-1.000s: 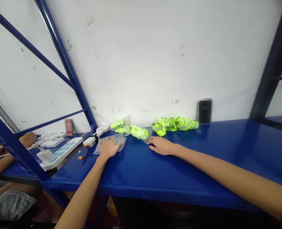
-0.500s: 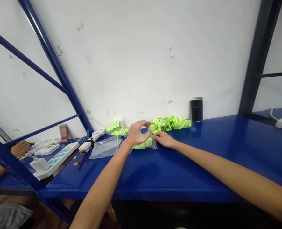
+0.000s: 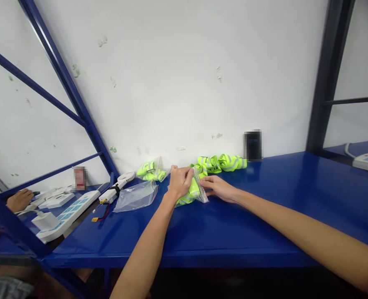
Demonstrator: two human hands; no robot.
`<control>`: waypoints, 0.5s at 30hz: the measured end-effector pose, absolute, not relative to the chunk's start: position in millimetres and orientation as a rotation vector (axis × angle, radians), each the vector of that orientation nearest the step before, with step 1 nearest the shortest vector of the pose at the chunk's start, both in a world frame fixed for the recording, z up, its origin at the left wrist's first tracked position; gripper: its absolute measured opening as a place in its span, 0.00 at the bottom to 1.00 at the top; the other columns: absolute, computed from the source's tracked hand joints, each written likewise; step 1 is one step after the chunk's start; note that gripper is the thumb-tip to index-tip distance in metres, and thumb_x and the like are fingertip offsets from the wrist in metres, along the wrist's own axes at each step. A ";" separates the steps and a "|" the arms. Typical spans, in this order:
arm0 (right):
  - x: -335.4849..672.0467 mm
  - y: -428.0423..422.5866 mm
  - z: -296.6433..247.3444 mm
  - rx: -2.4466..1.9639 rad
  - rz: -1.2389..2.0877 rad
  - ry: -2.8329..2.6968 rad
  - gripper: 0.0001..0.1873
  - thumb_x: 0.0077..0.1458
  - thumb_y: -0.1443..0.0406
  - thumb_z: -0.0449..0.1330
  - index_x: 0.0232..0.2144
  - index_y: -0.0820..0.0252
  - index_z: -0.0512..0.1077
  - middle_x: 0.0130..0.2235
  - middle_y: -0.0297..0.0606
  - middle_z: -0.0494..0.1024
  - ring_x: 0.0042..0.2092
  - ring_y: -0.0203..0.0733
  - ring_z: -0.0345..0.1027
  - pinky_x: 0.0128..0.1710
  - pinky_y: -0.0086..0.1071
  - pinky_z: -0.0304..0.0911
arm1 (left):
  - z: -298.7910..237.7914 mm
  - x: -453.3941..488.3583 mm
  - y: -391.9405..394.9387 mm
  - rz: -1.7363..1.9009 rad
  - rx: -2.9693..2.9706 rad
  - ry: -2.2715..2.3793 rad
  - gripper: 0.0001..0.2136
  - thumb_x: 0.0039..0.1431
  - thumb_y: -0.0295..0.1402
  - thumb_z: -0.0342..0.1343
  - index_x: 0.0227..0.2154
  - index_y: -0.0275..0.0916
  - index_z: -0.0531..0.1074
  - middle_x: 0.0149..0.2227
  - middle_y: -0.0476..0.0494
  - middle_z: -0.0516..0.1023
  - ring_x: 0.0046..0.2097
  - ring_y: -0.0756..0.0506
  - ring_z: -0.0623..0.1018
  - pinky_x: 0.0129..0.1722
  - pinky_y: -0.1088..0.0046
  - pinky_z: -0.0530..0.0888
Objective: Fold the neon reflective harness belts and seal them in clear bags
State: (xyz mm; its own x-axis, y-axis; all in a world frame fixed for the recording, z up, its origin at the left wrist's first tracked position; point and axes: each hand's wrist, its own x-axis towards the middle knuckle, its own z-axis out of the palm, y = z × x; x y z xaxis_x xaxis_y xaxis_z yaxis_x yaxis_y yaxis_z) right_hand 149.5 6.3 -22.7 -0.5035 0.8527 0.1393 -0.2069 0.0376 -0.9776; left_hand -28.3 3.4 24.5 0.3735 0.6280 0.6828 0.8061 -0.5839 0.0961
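Fingers of the left hand (image 3: 180, 182) are curled, with the thumb and forefinger pinching the upper edge of a clear bag (image 3: 204, 197). Fingers of the right hand (image 3: 219, 188) are drawn together at the right-hand edge of the same bag; whether they grip the film cannot be told. The bag contains a rolled vest (image 3: 192, 193), yellow-green with pale reflective bands, and sits near the middle of the bench (image 3: 249, 224), partly hidden by the left hand.

Loose vests (image 3: 232, 162) lie behind the bag and to its right, near the wall. A black object (image 3: 253, 145) stands upright beside them; its face is pixelated and any writing is unreadable. Left of the hands, an empty bag (image 3: 136, 196) lies flat. Behind it is a bagged vest (image 3: 151, 170). A white fan (image 3: 125, 179) is positioned further left.

A power strip (image 3: 68, 216) carries blue panels; their markings are too small to read. A plug (image 3: 45, 221) is seated in it. The red item (image 3: 79, 178) beyond is pixelated, its print unreadable. A co-worker's hand (image 3: 20, 200) is at far left.
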 end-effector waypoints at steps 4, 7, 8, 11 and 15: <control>145.2 7.8 -27.0 -0.693 1.542 -1.429 0.21 0.43 0.51 0.69 0.26 0.62 0.70 0.29 0.33 0.70 0.33 0.36 0.66 0.36 0.33 0.69 | 23.1 -31.9 3.8 -0.957 -2.387 -1.320 0.22 0.67 0.38 0.39 0.19 0.38 0.66 0.16 0.50 0.64 0.23 0.49 0.62 0.39 0.68 0.59; 145.7 9.8 -29.8 -0.729 1.480 -1.448 0.22 0.43 0.49 0.68 0.26 0.61 0.69 0.29 0.31 0.67 0.32 0.36 0.64 0.36 0.33 0.68 | 20.9 -29.6 2.6 -0.919 -2.427 -1.326 0.22 0.67 0.39 0.39 0.18 0.39 0.65 0.17 0.49 0.65 0.22 0.49 0.63 0.33 0.69 0.58; 146.1 9.9 -30.2 -0.729 1.459 -1.479 0.22 0.45 0.49 0.67 0.27 0.61 0.68 0.29 0.32 0.67 0.33 0.36 0.64 0.36 0.33 0.68 | 19.5 -28.3 2.0 -0.897 -2.445 -1.331 0.22 0.66 0.40 0.40 0.18 0.39 0.66 0.17 0.49 0.65 0.22 0.49 0.63 0.31 0.70 0.57; 147.2 8.2 -30.4 -0.702 1.298 -1.632 0.21 0.52 0.48 0.61 0.30 0.60 0.67 0.31 0.33 0.67 0.35 0.38 0.63 0.37 0.34 0.67 | 13.5 -24.6 1.5 -0.840 -2.454 -1.368 0.20 0.64 0.42 0.45 0.18 0.39 0.67 0.18 0.49 0.67 0.22 0.49 0.63 0.27 0.70 0.53; 148.0 4.2 -30.5 -0.695 0.732 -1.882 0.14 0.61 0.54 0.54 0.34 0.58 0.68 0.36 0.37 0.70 0.39 0.42 0.64 0.42 0.36 0.63 | 5.7 -22.4 3.4 -0.792 -2.477 -1.397 0.22 0.64 0.46 0.45 0.19 0.39 0.67 0.19 0.48 0.67 0.23 0.48 0.65 0.27 0.71 0.52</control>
State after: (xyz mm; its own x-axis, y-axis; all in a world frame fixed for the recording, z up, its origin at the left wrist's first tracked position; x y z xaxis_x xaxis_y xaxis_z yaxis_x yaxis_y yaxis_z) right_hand 148.0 4.2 -30.5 -0.3723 0.7297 0.5735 0.1504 0.6572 -0.7386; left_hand -22.4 3.4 5.7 0.4137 0.7364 0.5353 0.8375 -0.5385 0.0935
